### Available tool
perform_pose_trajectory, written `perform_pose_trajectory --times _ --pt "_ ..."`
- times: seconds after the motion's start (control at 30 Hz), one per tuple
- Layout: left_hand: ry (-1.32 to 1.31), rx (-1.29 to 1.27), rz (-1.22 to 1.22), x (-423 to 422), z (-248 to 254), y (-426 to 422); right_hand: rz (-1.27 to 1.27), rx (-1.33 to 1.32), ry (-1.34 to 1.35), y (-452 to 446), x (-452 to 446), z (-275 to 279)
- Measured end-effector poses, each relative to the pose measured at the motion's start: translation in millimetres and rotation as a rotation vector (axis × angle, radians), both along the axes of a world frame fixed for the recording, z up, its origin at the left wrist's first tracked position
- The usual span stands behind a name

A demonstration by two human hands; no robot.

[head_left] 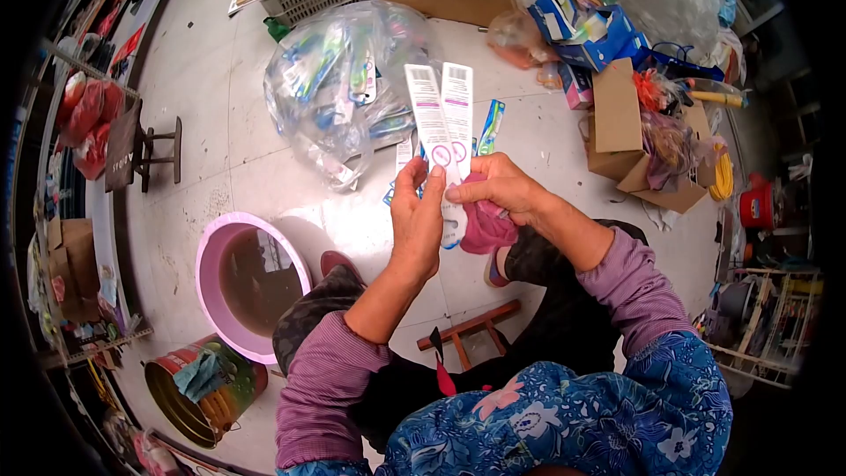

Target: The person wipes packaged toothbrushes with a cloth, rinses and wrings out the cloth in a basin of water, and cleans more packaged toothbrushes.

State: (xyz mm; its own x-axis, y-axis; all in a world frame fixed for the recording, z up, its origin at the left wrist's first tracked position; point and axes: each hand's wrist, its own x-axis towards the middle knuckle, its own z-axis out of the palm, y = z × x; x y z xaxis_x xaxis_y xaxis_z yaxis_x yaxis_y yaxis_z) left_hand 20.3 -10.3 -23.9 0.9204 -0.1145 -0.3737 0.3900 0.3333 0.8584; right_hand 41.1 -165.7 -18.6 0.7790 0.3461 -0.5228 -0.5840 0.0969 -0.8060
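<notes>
My left hand (417,216) is closed on two toothbrush packs (429,106), thumb on the front. They fan out upward, their white printed backs with barcodes facing me. My right hand (507,189) pinches the lower part of the packs and also holds a crumpled pink cloth (489,227) against them. Beyond my hands, a blue and green toothbrush pack (491,128) lies on the floor. Just past that, a large clear plastic bag (308,79) contains many similar packs.
At my left stand a pink basin (207,273) of murky water and a tin bucket (167,401) with a blue rag (204,375). A small stool (163,145) sits farther left. Cardboard boxes (617,115) and bags crowd the right; a grey crate (322,2) is at the back.
</notes>
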Motion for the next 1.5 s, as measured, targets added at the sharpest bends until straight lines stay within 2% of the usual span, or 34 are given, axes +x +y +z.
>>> perform_pose_trajectory --times 0.03,0.1,0.17,0.23,0.27,0.3,0.37,0.43,0.53,0.6,0.7,0.77,0.8,0.9,1.03,1.1,1.17,1.2,1.27,1.33,1.37,1.43,1.5 --pt "-0.050 0.159 0.088 0 -4 -1 0.005 -0.004 -0.001 0 2 -5" --pt "-0.019 0.130 0.102 1 4 0 -0.110 -0.122 0.014 0 8 -28" --pt "-0.107 0.159 0.060 0 1 1 -0.109 -0.214 0.015 1 13 -54" --pt "-0.180 0.239 0.048 -3 1 -2 0.104 -0.675 0.022 6 16 -62" --pt "-0.198 0.240 0.034 -3 1 -3 0.152 -0.701 0.036 6 20 -74" --pt "-0.213 0.244 0.019 -4 2 -2 0.153 -0.747 -0.070 7 20 -94" --pt "-0.202 0.210 0.004 -7 9 0 0.358 -0.989 -0.078 8 34 -137" --pt "-0.194 0.177 -0.012 -9 10 1 0.363 -0.852 -0.069 18 37 -147" --pt "-0.130 0.138 -0.048 -10 11 1 0.088 -0.063 0.171 38 32 -99" --pt "-0.142 0.164 -0.067 -7 18 6 0.092 0.093 0.165 51 37 -99" --pt "-0.150 0.214 -0.092 -1 23 13 0.392 -0.208 -0.495 54 44 -158" --pt "-0.113 0.199 -0.071 2 23 16 0.576 -0.488 -1.067 63 63 -187" --pt "-0.110 0.201 -0.070 3 23 17 0.394 -0.693 -0.281 99 83 -173" --pt "-0.060 0.180 -0.112 7 24 19 0.542 -0.840 -0.247 132 115 -163" --pt "-0.080 0.121 -0.086 11 23 15 0.484 -0.830 -0.251 149 129 -164" --pt "-0.074 0.113 -0.092 13 24 15 0.550 -0.701 -0.192 138 123 -162" --pt "-0.059 0.134 -0.088 15 27 16 0.592 -0.692 -0.205 117 101 -187" --pt "-0.060 0.133 -0.087 17 26 17 0.446 -0.533 -0.397 102 82 -207" --pt "-0.016 0.130 -0.081 18 24 20 0.295 -0.370 -0.583 92 75 -208" --pt "-0.022 0.151 -0.100 20 23 23 0.297 -0.578 -0.201 87 78 -206" --pt "-0.028 0.175 -0.118 21 22 24 0.295 -0.579 -0.201 86 81 -197" --pt "-0.028 0.152 -0.103 22 23 24 0.104 -0.391 0.018 84 93 -182" --pt "-0.026 0.130 -0.087 23 24 24 0.088 -0.438 0.036 88 118 -190"
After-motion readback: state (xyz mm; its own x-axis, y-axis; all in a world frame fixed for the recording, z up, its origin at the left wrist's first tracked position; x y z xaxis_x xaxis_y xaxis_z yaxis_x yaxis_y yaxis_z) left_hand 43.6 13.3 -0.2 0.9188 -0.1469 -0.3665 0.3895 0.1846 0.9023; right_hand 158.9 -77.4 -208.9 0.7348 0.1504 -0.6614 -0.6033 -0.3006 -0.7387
